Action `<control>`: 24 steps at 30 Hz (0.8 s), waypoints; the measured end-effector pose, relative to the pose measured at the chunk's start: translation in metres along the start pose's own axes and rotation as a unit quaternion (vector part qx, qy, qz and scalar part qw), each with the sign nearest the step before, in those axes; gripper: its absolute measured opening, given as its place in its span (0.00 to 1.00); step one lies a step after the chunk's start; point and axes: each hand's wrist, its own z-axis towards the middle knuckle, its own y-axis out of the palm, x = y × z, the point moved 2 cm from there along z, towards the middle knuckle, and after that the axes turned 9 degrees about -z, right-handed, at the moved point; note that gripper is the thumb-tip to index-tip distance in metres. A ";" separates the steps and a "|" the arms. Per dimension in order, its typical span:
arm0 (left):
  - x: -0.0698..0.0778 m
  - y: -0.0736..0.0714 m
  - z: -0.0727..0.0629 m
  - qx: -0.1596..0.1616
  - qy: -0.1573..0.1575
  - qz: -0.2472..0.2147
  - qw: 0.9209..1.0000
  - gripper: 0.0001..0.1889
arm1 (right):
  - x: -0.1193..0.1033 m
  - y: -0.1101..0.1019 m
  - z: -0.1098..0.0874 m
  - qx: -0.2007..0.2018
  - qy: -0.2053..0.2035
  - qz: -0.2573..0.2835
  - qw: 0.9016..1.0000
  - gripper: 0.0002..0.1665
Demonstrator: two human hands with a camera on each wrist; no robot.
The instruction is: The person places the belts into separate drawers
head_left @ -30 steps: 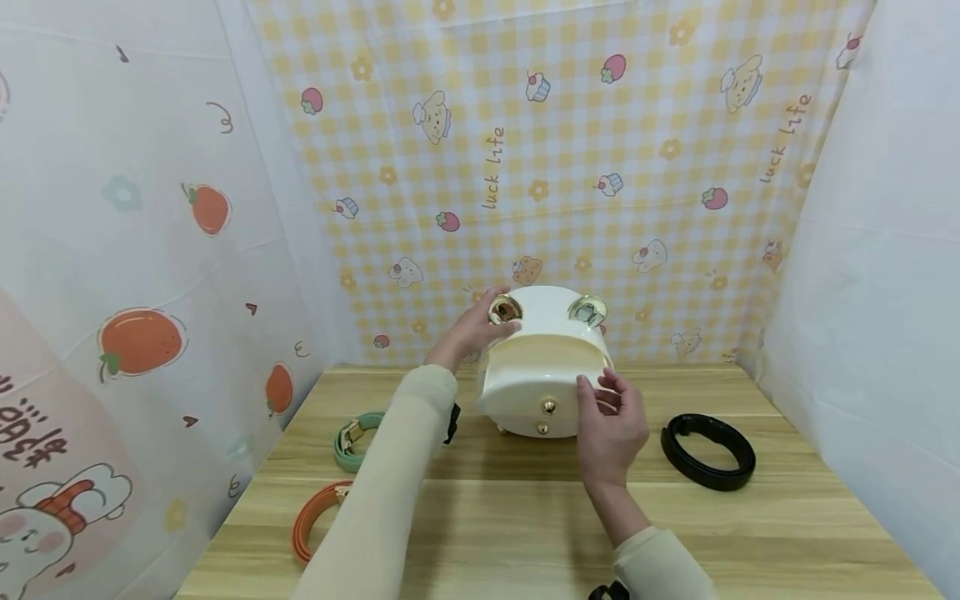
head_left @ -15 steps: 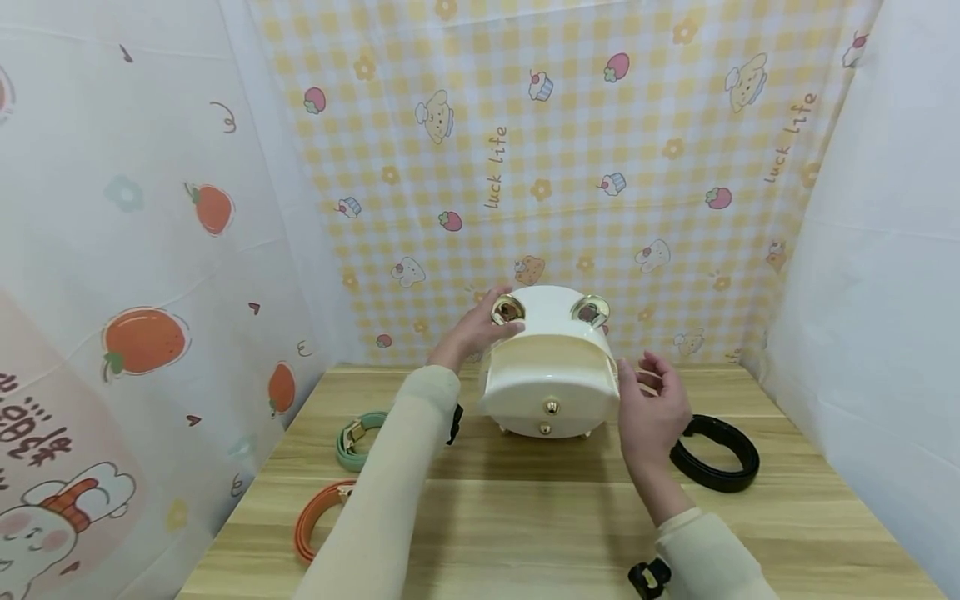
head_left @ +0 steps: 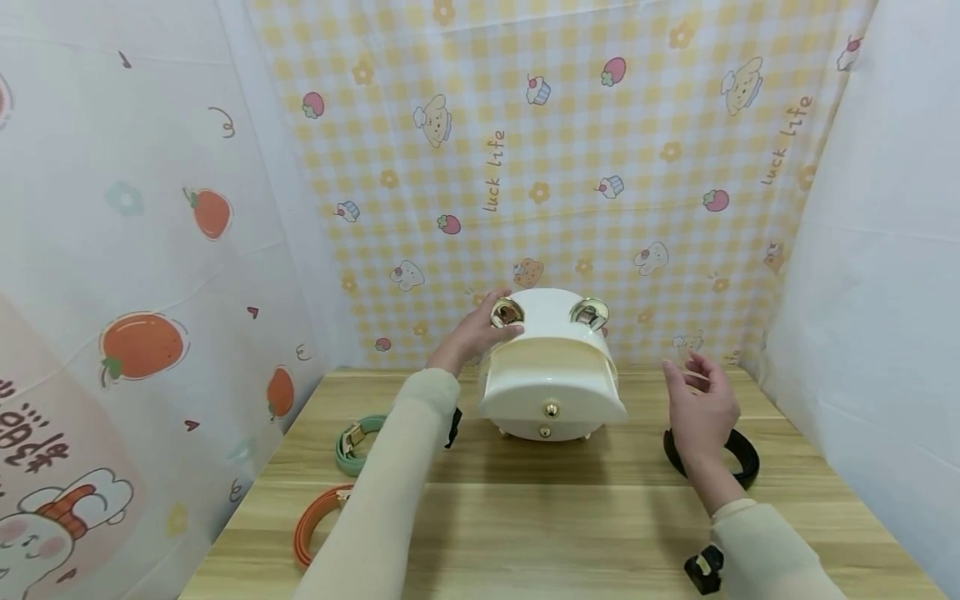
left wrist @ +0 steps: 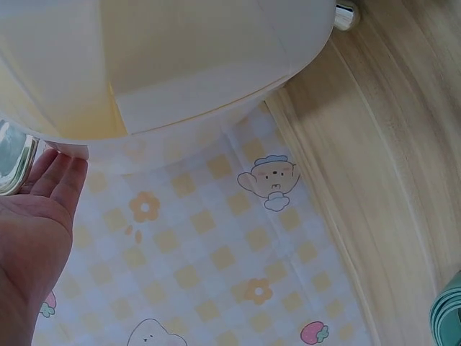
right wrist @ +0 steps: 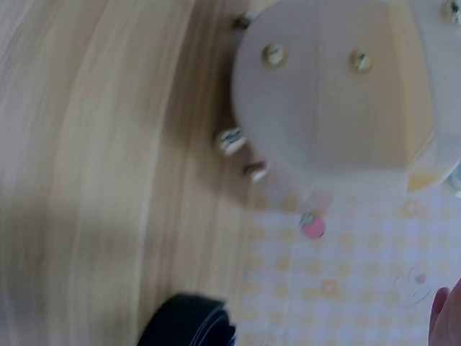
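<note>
A white storage box [head_left: 553, 314] with gold-rimmed round eyes and small gold feet stands at the back middle of the table. Its upper drawer [head_left: 551, 398], with a gold knob, is pulled out toward me. My left hand [head_left: 472, 333] holds the top left of the box beside the eye, thumb in front; the left wrist view shows its fingers [left wrist: 61, 180] at the back. Off to the right of the box, my right hand [head_left: 701, 408] is raised with loosely curled fingers and nothing in them. It overlaps a coiled black belt [head_left: 744, 457] in the head view.
On the left of the wooden table [head_left: 525, 533] lie a coiled green belt [head_left: 351, 458] and a coiled orange belt [head_left: 307, 525], partly hidden by my left sleeve. Patterned cloth [head_left: 540, 150] hangs behind, with further cloth walls at both sides.
My right hand has moved away from the drawer's right edge, rightward to in front of the black belt. My left hand stays on the box, and the drawer remains pulled out.
</note>
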 end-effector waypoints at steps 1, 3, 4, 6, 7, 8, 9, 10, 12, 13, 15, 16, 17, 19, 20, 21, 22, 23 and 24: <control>0.000 0.000 -0.001 0.001 0.000 -0.002 1.000 0.41 | 0.003 -0.003 0.002 -0.010 0.003 -0.005 1.000 0.28; 0.000 -0.001 -0.001 0.001 0.000 -0.003 1.000 0.40 | 0.011 -0.007 0.007 -0.032 0.009 -0.009 0.999 0.29; -0.001 -0.001 -0.001 0.002 0.000 -0.003 1.000 0.40 | 0.015 -0.009 0.009 -0.045 0.010 -0.015 0.999 0.30; -0.001 -0.001 -0.001 0.002 0.001 -0.004 1.000 0.40 | 0.022 -0.014 0.013 -0.074 0.017 -0.026 0.997 0.32; -0.001 -0.001 -0.001 0.002 0.001 -0.003 1.000 0.40 | 0.026 -0.016 0.015 -0.087 0.023 -0.031 0.995 0.33; -0.001 -0.001 -0.001 0.002 0.002 -0.003 1.000 0.40 | 0.030 -0.019 0.018 -0.099 0.030 -0.034 0.994 0.34; -0.001 -0.001 -0.001 0.002 0.001 -0.003 1.000 0.41 | 0.034 -0.022 0.020 -0.108 0.035 -0.040 0.993 0.35; -0.001 0.000 -0.001 0.001 0.001 -0.002 1.000 0.41 | 0.038 -0.024 0.022 -0.117 0.042 -0.046 0.991 0.35; -0.001 0.000 0.000 0.000 0.001 -0.002 1.000 0.41 | 0.047 -0.030 0.026 -0.130 0.050 -0.050 0.989 0.37; -0.001 0.000 0.000 -0.001 0.000 -0.003 1.000 0.41 | 0.052 -0.033 0.029 -0.135 0.052 -0.052 0.988 0.38; -0.001 0.000 0.000 -0.002 -0.002 -0.004 1.000 0.42 | 0.062 -0.039 0.033 -0.142 0.045 -0.055 0.987 0.39; -0.001 0.000 0.000 -0.002 -0.002 -0.004 1.000 0.42 | 0.066 -0.041 0.036 -0.145 0.041 -0.056 0.987 0.39; -0.001 0.000 0.000 -0.002 -0.002 -0.005 1.000 0.41 | 0.071 -0.044 0.038 -0.149 0.035 -0.058 0.986 0.39; -0.001 -0.001 0.000 -0.002 -0.003 -0.004 1.000 0.41 | 0.079 -0.049 0.042 -0.164 0.023 -0.063 0.984 0.41; -0.001 -0.001 0.000 -0.002 -0.003 -0.003 1.000 0.41 | 0.083 -0.052 0.044 -0.172 0.017 -0.068 0.982 0.41; -0.001 -0.001 0.000 -0.002 -0.003 -0.003 1.000 0.41 | 0.086 -0.054 0.046 -0.183 0.012 -0.074 0.980 0.42; -0.001 -0.001 0.000 -0.003 -0.003 -0.003 1.000 0.41 | 0.090 -0.057 0.047 -0.195 0.006 -0.082 0.977 0.43; -0.001 -0.001 0.000 -0.004 -0.004 -0.003 1.000 0.41 | 0.094 -0.060 0.049 -0.208 -0.001 -0.093 0.974 0.44; -0.001 -0.001 0.000 -0.005 -0.004 -0.002 1.000 0.41 | 0.097 -0.063 0.050 -0.219 -0.007 -0.103 0.970 0.45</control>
